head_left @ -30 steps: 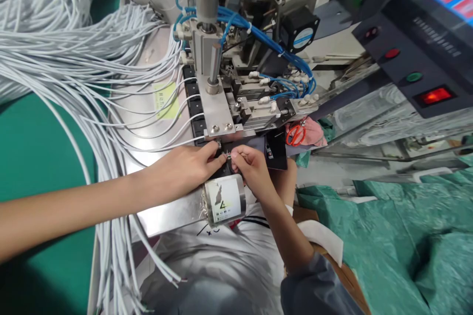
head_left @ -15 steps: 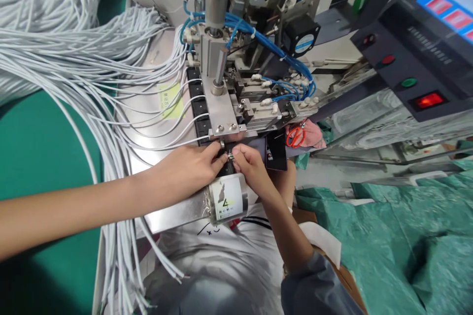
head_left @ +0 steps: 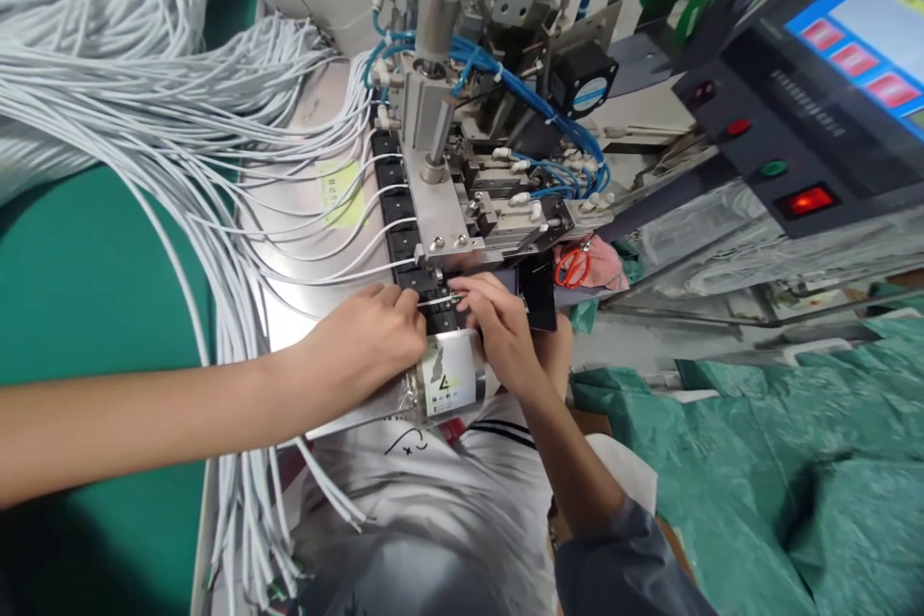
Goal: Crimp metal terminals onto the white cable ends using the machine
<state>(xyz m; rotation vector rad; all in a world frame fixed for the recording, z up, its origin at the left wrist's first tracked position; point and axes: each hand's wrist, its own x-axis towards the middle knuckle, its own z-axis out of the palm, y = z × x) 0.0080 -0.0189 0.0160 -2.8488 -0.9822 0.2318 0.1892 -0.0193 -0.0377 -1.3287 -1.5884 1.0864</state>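
Note:
My left hand point(head_left: 386, 332) is closed, its fingers curled around a white cable point(head_left: 431, 301) beside the black fixture blocks. The cable's end lies across a black block point(head_left: 442, 320) and points right. At that end is my right hand point(head_left: 501, 327), its thumb and finger closed about the fine tip, which they partly hide. Just beyond the hands, the machine's metal plate point(head_left: 437, 212) stands over a row of black blocks point(head_left: 397, 207) with several white cables laid in them. A round drum with a white label point(head_left: 449, 375) sits just below the hands.
Bundled white cables point(head_left: 144, 115) cover the left side and hang over the near edge. A control panel point(head_left: 801, 135) with a lit red switch juts in at right. Red-handled scissors point(head_left: 574, 267) lie on a pink cloth point(head_left: 606, 262). Blue air hoses point(head_left: 520, 82) loop over the machine.
My left hand has drawn back left from the cable's end, baring a stretch of white cable on the block. My right fingers have loosened their tight pinch slightly. The view has shifted a little.

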